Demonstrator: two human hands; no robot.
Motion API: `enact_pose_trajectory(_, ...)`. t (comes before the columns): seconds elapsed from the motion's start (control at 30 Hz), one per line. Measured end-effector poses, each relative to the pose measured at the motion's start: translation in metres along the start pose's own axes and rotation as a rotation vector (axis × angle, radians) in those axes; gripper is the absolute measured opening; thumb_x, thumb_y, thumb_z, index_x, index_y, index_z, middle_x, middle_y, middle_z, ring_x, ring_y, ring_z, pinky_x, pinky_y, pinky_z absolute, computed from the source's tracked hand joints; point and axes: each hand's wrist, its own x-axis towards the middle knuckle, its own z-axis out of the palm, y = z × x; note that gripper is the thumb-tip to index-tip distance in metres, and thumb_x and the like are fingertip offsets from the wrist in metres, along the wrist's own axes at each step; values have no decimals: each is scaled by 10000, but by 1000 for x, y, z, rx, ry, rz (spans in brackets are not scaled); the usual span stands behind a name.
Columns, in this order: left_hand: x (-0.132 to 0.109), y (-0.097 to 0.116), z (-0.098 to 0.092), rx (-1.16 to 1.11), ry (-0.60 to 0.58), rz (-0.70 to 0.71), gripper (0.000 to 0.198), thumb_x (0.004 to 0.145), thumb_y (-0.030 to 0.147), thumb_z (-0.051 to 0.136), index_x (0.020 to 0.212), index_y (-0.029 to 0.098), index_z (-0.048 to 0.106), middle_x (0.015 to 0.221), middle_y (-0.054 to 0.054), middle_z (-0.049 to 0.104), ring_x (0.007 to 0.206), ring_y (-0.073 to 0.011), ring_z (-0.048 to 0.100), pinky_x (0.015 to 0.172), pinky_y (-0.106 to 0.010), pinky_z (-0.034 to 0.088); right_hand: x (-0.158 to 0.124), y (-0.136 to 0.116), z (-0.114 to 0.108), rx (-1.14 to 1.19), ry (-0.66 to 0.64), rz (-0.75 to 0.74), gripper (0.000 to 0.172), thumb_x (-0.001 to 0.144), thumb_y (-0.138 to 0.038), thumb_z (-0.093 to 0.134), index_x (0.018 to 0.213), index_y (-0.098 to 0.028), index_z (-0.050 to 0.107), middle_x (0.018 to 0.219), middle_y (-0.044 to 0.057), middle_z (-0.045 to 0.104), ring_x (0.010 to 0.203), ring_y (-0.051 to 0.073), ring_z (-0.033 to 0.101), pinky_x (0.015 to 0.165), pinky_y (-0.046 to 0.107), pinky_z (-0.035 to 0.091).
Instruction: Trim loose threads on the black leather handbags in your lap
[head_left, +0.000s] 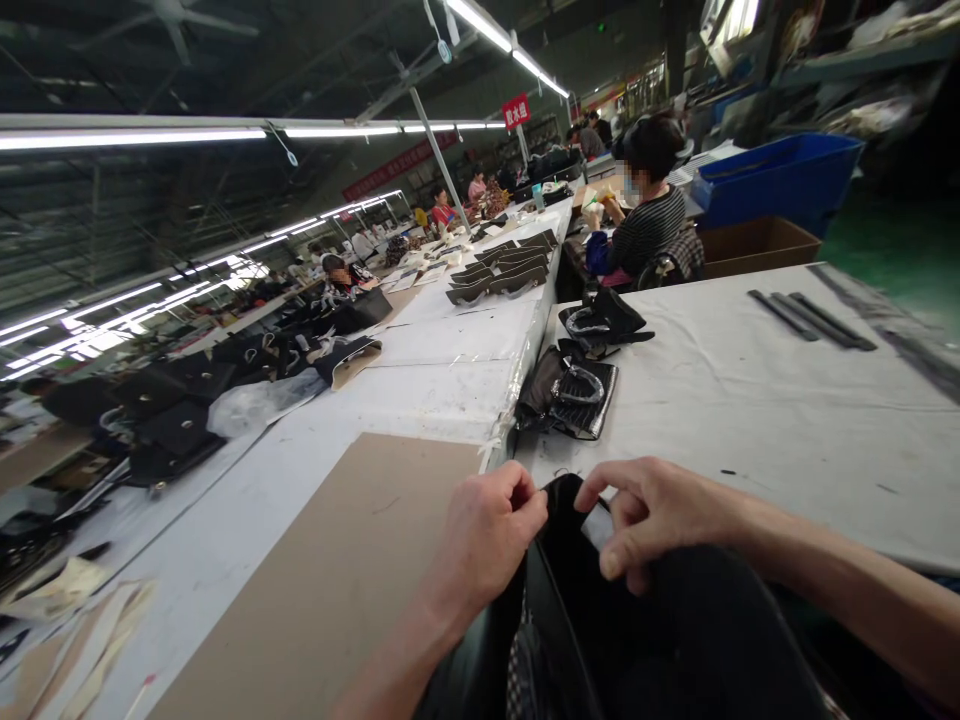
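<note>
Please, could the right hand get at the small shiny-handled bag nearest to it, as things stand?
Probably yes: nothing seems to block the way from the right hand to the small bag, lying ahead on the white table. The hand would first have to leave the black bag.

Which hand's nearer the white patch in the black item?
The right hand, directly beside the white patch; the left hand pinches the black item, farther off.
</note>
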Motion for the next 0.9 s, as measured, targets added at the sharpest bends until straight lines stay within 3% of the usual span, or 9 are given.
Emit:
enact_pose_trajectory(0.1, -2, 3, -1, 38, 38, 20, 211, 817, 228, 560, 614, 190, 516, 550, 62, 497, 538, -99, 460, 552, -222, 310, -2, 0, 7, -261, 218, -97, 648, 514, -372, 888, 1020, -228, 509, 602, -115, 489, 495, 103, 515, 450, 204, 349)
enact_pose_trajectory(0.2, -7, -6, 10, 54, 42, 28, 222, 829, 230, 556, 616, 192, 508, 551, 59, 492, 531, -101, 456, 549, -228, 312, -9, 22, 15, -520, 422, -109, 590, 513, -292, 864, 979, -234, 506, 654, -101, 431, 577, 104, 441, 517, 228, 331)
enact_pose_trajectory(0.3, -12, -14, 24, 21, 15, 64, 221, 847, 244, 553, 637, 196, 506, 579, 53, 509, 543, -106, 476, 559, -232, 335, -22, 47, 24, -406, 543, 2, 533, 562, -227, 783, 1013, -213, 499, 746, -65, 496, 619, 117, 476, 566, 250, 391)
enact_pose_trajectory(0.37, -13, -14, 30, -19, -7, 98, 218, 861, 258, 549, 656, 200, 502, 608, 50, 523, 566, -111, 498, 579, -234, 359, -33, 56, 30, -174, 526, 54, 537, 599, -199, 745, 1083, -201, 510, 875, -16, 588, 695, 137, 556, 630, 265, 460)
enact_pose_trajectory(0.43, -13, -12, 32, -54, -39, 126, 209, 868, 265, 550, 675, 204, 500, 631, 51, 529, 578, -112, 512, 592, -235, 376, -44, 60, 36, 59, 423, 56, 505, 656, -184, 724, 1126, -195, 538, 980, 21, 653, 821, 172, 623, 730, 286, 499)
enact_pose_trajectory(0.5, -13, -10, 32, -72, -66, 149, 198, 875, 267, 553, 693, 208, 499, 652, 54, 533, 587, -111, 520, 593, -235, 383, -51, 62, 40, 224, 323, 26, 481, 688, -174, 735, 1140, -188, 572, 1015, 30, 688, 927, 202, 642, 807, 300, 499)
enact_pose_trajectory(0.63, -13, -7, 34, -68, -86, 169, 198, 884, 276, 558, 708, 213, 491, 666, 58, 533, 588, -110, 524, 589, -237, 383, -59, 67, 45, 426, 248, -15, 528, 699, -138, 739, 1204, -182, 588, 1085, 37, 686, 987, 216, 639, 861, 314, 488)
enact_pose_trajectory(0.77, -12, -4, 36, -62, -96, 172, 204, 881, 289, 568, 708, 214, 490, 663, 59, 536, 585, -114, 524, 594, -243, 387, -65, 66, 47, 429, 218, 5, 505, 722, -71, 654, 1211, -187, 614, 1004, 10, 694, 944, 201, 629, 813, 288, 477)
enact_pose_trajectory(0.9, -10, -3, 35, -55, -121, 166, 198, 888, 288, 554, 715, 217, 489, 674, 58, 538, 606, -121, 530, 605, -251, 389, -73, 53, 50, 222, 264, 59, 441, 744, -53, 563, 1148, -200, 660, 915, -27, 680, 851, 174, 614, 711, 239, 466)
